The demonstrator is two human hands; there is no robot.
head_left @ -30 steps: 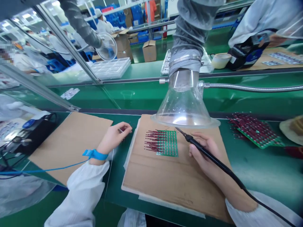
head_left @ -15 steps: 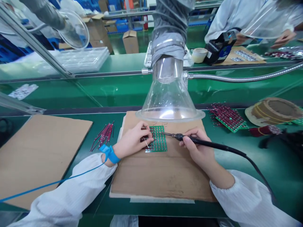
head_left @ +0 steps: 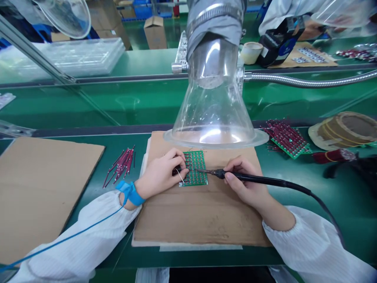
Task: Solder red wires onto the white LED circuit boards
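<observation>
A green rectangular circuit board (head_left: 198, 162) dotted with rows of solder points lay on a brown cardboard sheet (head_left: 191, 220), midway between a worker's two hands. The left hand (head_left: 160, 173), its fingers curled and pinched at the board's left edge, gripped a thin silvery wire (head_left: 179, 175); whether it also held anything else could not be told. The right hand (head_left: 246, 181) closed around a black-handled soldering iron (head_left: 256, 178), its tip over the board's middle.

Work on the board appeared partway along: dark red wires showed at its left side, partly hidden by fingers, while a loose heap of dark red wires (head_left: 123, 163) lay to the left, apparently unused. On the right, a stack of wired green boards (head_left: 287, 139) looked further advanced.

A clear plastic funnel hood (head_left: 216, 110) hung over the far edge of the sheet. The green surface (head_left: 294, 188) also bore a brown round roll (head_left: 344, 129) at far right. Beyond stood clear plastic trays (head_left: 88, 59) and a co-worker's white sleeve (head_left: 282, 15).
</observation>
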